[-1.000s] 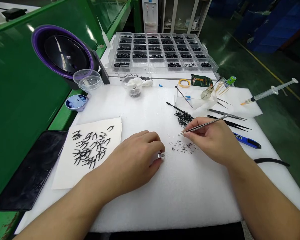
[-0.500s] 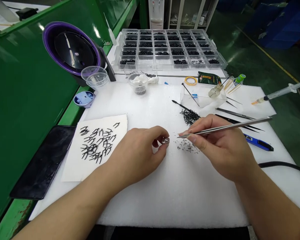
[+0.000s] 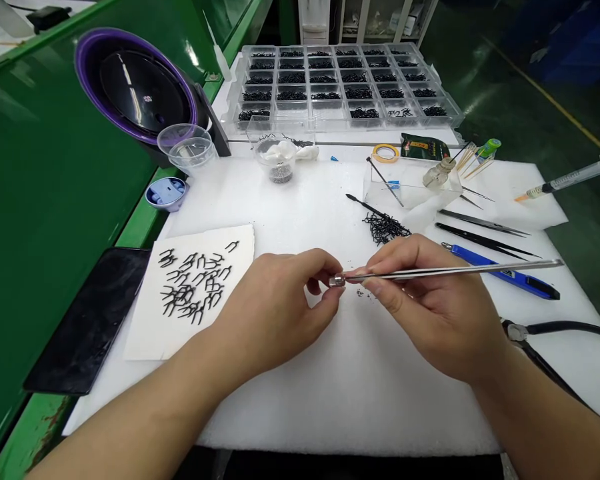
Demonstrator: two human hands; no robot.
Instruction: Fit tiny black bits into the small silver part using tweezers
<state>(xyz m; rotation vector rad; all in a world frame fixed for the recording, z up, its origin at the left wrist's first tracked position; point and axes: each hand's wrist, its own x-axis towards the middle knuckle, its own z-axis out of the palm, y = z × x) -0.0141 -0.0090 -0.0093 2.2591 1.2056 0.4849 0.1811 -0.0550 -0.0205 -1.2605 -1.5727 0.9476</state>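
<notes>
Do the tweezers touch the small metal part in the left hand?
Touching. Head view: tweezers tip meets the metal part with no gap.

- A small-parts assembly workshop on a factory floor is shown.
- A white foam pad is laid as the work surface under the fingers.
- A clear compartment box packed with tiny black parts is set well beyond the fingers.
- Spare tweezers, a syringe and a tape roll are laid out beyond and right of them.
- Black clips are spread on a paper sheet to their left.
- A green bench frame is seen further left.
</notes>
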